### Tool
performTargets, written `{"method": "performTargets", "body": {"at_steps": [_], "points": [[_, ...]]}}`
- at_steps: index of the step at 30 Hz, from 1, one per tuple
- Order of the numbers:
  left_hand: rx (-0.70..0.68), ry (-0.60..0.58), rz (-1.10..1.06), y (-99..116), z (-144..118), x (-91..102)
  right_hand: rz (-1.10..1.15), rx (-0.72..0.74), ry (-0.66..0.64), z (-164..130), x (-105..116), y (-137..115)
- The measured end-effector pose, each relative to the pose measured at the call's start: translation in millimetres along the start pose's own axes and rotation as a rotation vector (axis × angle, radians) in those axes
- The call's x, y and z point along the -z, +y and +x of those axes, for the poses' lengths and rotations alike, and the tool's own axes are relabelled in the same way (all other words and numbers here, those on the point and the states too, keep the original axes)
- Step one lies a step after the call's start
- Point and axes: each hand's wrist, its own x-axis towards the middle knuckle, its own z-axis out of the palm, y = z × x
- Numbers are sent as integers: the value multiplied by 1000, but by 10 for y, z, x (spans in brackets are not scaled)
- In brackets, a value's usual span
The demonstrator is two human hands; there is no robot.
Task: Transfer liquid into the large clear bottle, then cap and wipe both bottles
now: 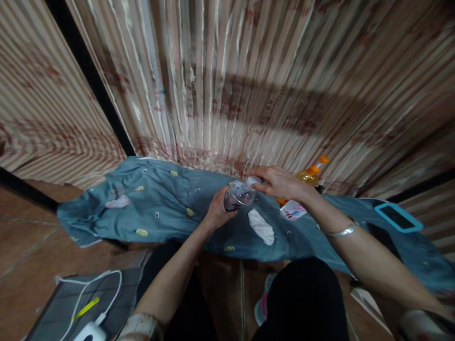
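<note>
Head cam: left hand [217,211] is gripping bottle [239,195] body; right hand [280,183], at 3 o'clock, is pinching cap [253,180] — keep bottle steady & upright.

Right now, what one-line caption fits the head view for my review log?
Left hand holds a clear bottle while right hand grips its cap, above a blue cloth with a white rag.

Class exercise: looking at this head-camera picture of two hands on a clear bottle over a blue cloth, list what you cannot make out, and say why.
- Clear bottle: its cap sits under the right hand, so on or off is unclear.
- Orange bottle: lower part hidden behind the right hand and wrist.
- Bottle base: covered by the left hand.
- Phone in blue case: screen too small and blurred to read.
- White charger: cut off by the bottom edge.
</note>
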Motion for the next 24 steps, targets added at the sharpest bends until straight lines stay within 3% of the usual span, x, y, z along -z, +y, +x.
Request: {"method": "performTargets", "body": {"at_steps": [7,16,21,24], "points": [[-8,9,4,-25,13,-4,84,29,41,-50,-24,78],[-6,15,11,-39,-10,-7,-26,48,-34,25,-24,45],[6,11,20,-24,-8,-24,-288,-123,-80,70,-56,-52],[-3,10,13,-19,-8,-28,-282,-146,-71,64,-63,-59]]}}
